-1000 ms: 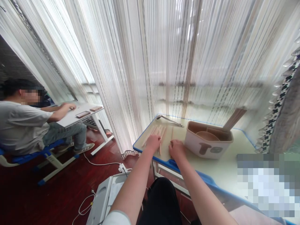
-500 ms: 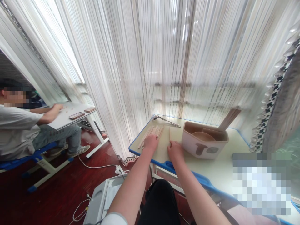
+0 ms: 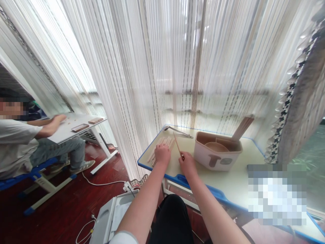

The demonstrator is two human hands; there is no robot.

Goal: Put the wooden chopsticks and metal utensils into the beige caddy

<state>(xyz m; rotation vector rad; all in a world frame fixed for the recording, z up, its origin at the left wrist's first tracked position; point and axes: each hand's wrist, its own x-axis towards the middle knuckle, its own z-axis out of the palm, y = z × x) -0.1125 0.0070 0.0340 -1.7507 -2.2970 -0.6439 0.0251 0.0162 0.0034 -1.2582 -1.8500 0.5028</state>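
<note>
One thin wooden stick point(image 3: 177, 144) is pinched by the right hand point(image 3: 187, 162) and angled off the cream surface point(image 3: 228, 181) toward eleven o'clock, the pale wooden stick pile point(image 3: 167, 141) at nine o'clock being steadied under the flat left hand point(image 3: 162, 154)

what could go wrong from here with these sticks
The pile of sticks under the left hand lies near the blue table edge; a nudge might roll some onto the floor. The right hand pinches one stick by its end with the tip raised, so it may slip or swing into the bin beside it.
</note>
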